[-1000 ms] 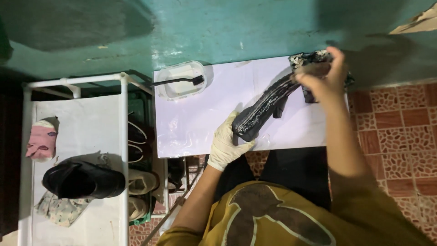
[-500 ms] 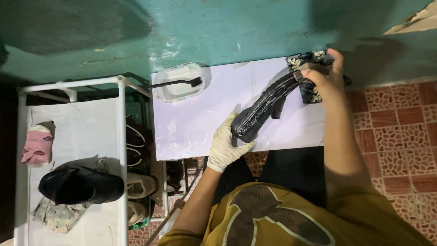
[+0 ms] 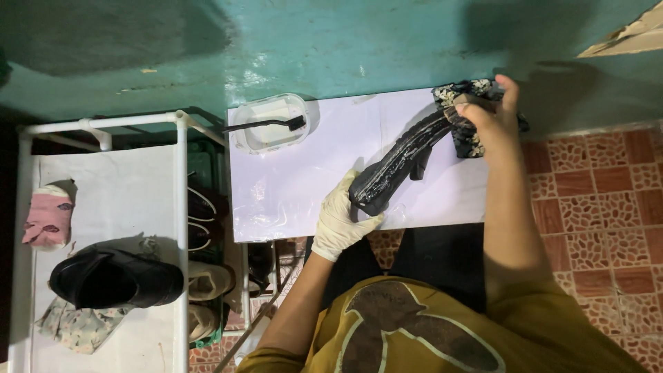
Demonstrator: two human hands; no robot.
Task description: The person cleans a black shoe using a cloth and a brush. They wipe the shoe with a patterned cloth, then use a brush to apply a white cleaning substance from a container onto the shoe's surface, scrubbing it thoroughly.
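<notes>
While gloved left hand (image 3: 340,220) grips black shoe (image 3: 400,160), right hand (image 3: 492,117) presses patterned cloth (image 3: 469,138) on it.

Dim, sharp view; dark upper shadows

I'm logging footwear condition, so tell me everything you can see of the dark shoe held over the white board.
The dark shoe is black, glossy, wet-looking, with a block heel, lying slanted sole-up over the white board. The gloved left hand grips its toe end; the bare right hand presses a patterned cloth to its heel end.
</notes>
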